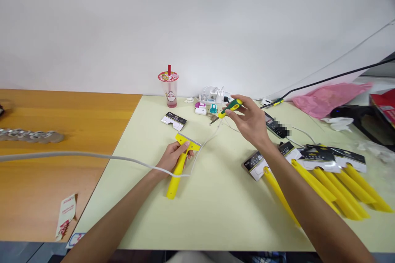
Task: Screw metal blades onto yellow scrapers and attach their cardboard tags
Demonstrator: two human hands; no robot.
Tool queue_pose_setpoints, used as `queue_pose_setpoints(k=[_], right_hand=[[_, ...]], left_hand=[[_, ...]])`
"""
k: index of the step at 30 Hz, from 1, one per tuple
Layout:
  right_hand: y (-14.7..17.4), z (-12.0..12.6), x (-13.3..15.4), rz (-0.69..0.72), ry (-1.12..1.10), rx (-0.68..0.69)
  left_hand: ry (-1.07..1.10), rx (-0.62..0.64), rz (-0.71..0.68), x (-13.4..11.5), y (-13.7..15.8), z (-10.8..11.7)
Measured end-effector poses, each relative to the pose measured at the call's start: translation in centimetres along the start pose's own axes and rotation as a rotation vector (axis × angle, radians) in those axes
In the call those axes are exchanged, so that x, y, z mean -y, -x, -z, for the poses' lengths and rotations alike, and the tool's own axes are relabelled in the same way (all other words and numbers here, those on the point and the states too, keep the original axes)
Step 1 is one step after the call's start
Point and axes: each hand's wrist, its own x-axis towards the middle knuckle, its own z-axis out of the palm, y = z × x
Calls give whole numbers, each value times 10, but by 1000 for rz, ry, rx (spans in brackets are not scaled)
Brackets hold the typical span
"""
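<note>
My left hand (175, 157) is closed around the upper handle of a yellow scraper (176, 178), thumb resting near its wide head. The scraper's metal edge points away from me. Raised to the right, my right hand (248, 119) grips a green and yellow screwdriver (231, 107), its thin shaft pointing down and left, apart from the scraper. A white cable (132, 161) runs in front of the scraper handle and my left wrist. Just beyond the scraper lies a black and white packaging card (174, 121).
Several yellow scrapers in carded packs (348, 189) lie at right, partly behind my right forearm. A phone (274, 125), pink plastic bag (328, 98) and black cable (333, 75) sit farther back. Along the wall stand a drink cup (170, 90) and a power strip (212, 96).
</note>
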Motion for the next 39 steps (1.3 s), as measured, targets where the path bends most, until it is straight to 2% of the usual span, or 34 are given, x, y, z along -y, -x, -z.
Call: queue_pose_setpoints(k=[5, 8, 12, 16, 18, 24, 29, 33, 39], right_hand=[[29, -16, 33, 43, -143, -102], [46, -27, 38, 41, -167, -141], [63, -36, 24, -19, -182, -206], [73, -39, 2, -100, -307, -343], [76, -40, -7, -125, -341, -366], [85, -45, -13, -152, -344, -313], [92, -53, -4, -153, -341, -259], [96, -58, 0, -144, -324, -206], [99, -60, -2, -91, -299, -150]], left_hand=[[-2, 29, -22, 2, -1, 0], [10, 57, -15, 4, -2, 1], [52, 36, -54, 5, -1, 0], [190, -13, -55, 3, -2, -1], [238, -29, -49, 3, -4, 0], [353, -51, 14, -2, -4, 0], [420, 38, 74, -10, 2, -1], [418, 85, 66, -11, 3, -2], [402, 88, 49, -3, -3, -2]])
